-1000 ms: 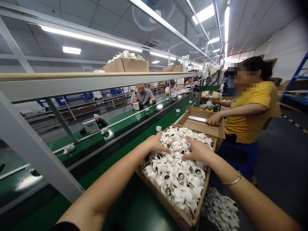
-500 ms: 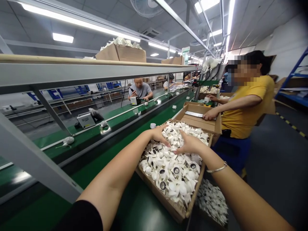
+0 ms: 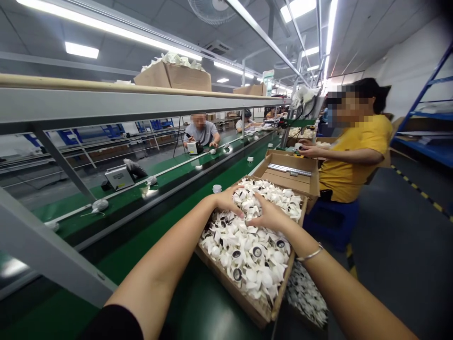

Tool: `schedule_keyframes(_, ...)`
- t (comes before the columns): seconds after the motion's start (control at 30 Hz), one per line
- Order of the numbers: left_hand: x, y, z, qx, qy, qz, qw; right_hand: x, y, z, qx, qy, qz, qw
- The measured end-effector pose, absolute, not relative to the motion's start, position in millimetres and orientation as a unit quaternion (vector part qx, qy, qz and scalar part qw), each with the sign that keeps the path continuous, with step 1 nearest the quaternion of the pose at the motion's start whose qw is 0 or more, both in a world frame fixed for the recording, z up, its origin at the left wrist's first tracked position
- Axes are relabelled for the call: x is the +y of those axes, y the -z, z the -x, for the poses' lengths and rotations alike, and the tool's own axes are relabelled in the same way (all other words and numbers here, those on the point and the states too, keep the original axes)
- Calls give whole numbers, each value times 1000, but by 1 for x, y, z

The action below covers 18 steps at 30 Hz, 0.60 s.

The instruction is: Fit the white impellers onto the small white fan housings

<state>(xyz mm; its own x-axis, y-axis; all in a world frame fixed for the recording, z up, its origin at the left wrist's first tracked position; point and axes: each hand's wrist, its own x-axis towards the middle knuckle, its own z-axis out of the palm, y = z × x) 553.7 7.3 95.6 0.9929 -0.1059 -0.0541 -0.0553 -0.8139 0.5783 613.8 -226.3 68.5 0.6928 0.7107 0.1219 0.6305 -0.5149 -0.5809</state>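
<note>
A cardboard box (image 3: pixel 231 295) full of small white finned plastic parts (image 3: pixel 244 245) stands in front of me, at the edge of the green belt. Several of the parts show dark round centres. My left hand (image 3: pixel 228 200) lies on the heap near its far left side, thumb and fingers spread. Facing it, my right hand (image 3: pixel 271 215) rests on the heap with its fingers apart, a bracelet on the wrist. White parts lie between the two hands; neither hand is closed round one. Some fingertips are sunk among the parts and hidden.
The green conveyor belt (image 3: pixel 141 241) runs ahead, carrying small white pieces. An open carton (image 3: pixel 260 167) with metal strips stands beyond my box. A co-worker in yellow (image 3: pixel 357 156) sits at right. A second box of parts (image 3: pixel 306 293) is lower right. A grey frame (image 3: pixel 53 245) slants at left.
The view has shifted slightly, so my hands and box appear a little further left. The co-worker's hand has left the open carton and joined the other over a small white piece.
</note>
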Motion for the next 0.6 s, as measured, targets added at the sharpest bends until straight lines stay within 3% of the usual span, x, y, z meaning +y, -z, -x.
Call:
schedule_keyframes(0.3,4,-91,-538,-68,-12,-940,334,-226,-55,-617,-400,-58,842,356)
schedule_keyframes(0.6,10,-86,-558,-44,23,-933,356,-219,-51,-623,-397,-65,833,380)
